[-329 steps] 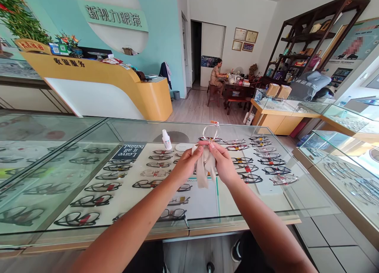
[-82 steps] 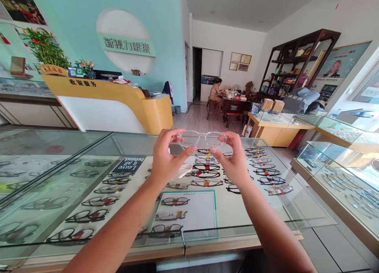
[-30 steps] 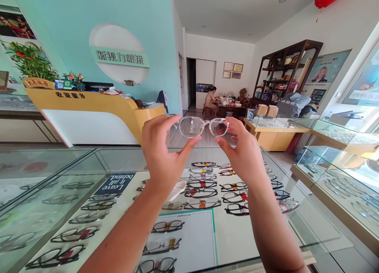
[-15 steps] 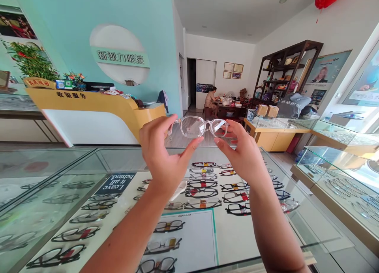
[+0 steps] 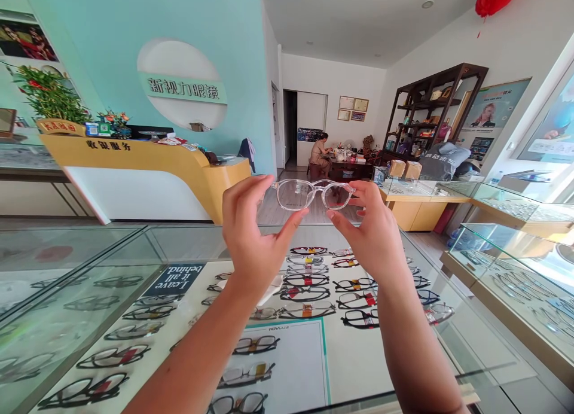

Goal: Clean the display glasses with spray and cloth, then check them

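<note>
Clear glasses [image 5: 314, 194], centre frame: my left hand [image 5: 251, 237] and right hand [image 5: 374, 237] each pinch one end, so fingertips miss the lenses

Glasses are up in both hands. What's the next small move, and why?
Probably tilt the clear glasses slightly: the left hand and right hand pinch them at the outer rims, raised above the glass counter with lenses facing the camera, so a small tilt might reveal any smears.
</note>
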Demonstrator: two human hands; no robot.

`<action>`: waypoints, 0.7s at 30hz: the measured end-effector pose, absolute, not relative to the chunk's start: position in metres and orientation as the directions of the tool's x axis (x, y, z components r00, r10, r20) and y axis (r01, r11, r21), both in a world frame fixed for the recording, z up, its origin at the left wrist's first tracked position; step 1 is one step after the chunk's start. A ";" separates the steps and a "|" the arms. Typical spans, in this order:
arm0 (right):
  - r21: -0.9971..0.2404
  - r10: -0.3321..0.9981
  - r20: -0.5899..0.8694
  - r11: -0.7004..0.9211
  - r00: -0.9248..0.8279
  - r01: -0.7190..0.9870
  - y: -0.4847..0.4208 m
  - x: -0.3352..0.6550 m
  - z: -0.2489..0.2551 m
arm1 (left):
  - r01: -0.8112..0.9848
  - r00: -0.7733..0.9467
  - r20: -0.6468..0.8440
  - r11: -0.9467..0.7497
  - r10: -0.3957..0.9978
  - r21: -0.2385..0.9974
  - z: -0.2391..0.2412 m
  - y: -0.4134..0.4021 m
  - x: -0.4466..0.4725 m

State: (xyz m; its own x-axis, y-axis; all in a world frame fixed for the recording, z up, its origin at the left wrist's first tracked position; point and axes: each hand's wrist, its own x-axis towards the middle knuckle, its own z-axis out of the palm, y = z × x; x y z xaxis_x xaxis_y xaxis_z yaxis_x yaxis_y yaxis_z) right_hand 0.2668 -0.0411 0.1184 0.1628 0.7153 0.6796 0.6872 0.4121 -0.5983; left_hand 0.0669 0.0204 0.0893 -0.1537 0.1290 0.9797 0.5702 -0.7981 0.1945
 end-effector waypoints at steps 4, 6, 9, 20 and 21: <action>-0.589 0.711 0.684 0.407 0.163 0.698 -0.043 0.267 0.120 | 0.549 -0.135 0.986 -0.820 0.102 0.160 0.090 0.020 0.067; -0.582 0.705 0.691 0.411 0.161 0.702 -0.043 0.267 0.120 | 0.550 -0.128 0.987 -0.820 0.102 0.156 0.091 0.020 0.066; -0.572 0.693 0.704 0.420 0.158 0.705 -0.043 0.268 0.120 | 0.550 -0.133 0.983 -0.815 0.127 0.180 0.091 0.020 0.066; -0.567 0.645 0.749 0.506 0.151 0.649 -0.047 0.266 0.118 | 0.430 -0.197 0.930 -0.825 0.310 0.366 0.086 0.035 0.059; -0.565 0.635 0.758 0.522 0.151 0.639 -0.047 0.266 0.118 | 0.408 -0.206 0.917 -0.821 0.343 0.399 0.086 0.036 0.058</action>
